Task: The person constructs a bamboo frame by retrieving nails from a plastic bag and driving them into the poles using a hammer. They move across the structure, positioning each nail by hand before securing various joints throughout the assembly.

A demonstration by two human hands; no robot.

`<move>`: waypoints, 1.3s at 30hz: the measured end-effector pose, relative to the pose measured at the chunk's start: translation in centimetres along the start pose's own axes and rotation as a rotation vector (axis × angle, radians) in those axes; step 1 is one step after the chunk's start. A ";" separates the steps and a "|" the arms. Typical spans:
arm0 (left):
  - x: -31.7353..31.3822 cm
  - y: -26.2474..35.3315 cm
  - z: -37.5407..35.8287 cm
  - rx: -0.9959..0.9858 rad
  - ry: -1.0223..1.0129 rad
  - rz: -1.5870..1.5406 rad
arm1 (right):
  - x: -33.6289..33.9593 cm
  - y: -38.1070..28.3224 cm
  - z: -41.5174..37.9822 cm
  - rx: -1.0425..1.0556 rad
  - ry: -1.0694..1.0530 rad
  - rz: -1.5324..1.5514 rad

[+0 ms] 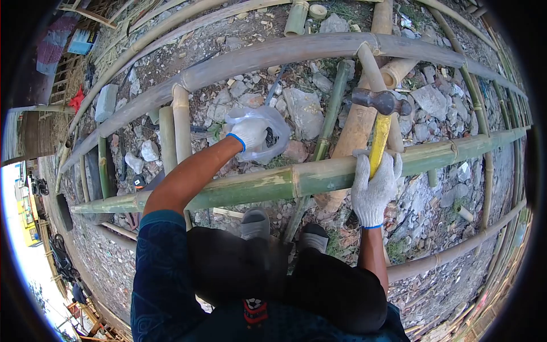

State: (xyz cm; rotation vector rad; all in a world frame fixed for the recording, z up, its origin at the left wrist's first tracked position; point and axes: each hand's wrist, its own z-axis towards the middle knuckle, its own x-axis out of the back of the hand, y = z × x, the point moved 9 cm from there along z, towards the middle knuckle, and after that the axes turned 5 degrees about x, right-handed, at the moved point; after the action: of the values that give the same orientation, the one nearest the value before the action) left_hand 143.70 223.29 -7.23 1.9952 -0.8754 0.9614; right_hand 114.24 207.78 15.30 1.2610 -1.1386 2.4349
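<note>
Reaching into a clear plastic bag at frame centre, the gloved left hand is seen; whether it has closed on anything cannot be told. A yellow-handled hammer is clamped in the right hand, resting beside the green bamboo pole. Hammering appears not yet begun.

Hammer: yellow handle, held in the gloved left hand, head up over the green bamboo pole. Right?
Wrong hand. The head view shows the hammer with its yellow handle in the gloved right hand, head up over the green bamboo pole. The left hand reaches into a plastic bag.
</note>
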 end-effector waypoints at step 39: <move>-3.6 -0.7 2.1 0.059 -0.036 0.221 | -0.4 0.0 -0.2 0.029 -0.016 -0.066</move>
State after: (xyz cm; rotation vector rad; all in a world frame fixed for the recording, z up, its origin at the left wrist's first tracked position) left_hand 143.19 222.82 -11.37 1.9997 -1.1172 1.0877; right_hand 114.33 207.99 14.97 1.3070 -1.0519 2.4067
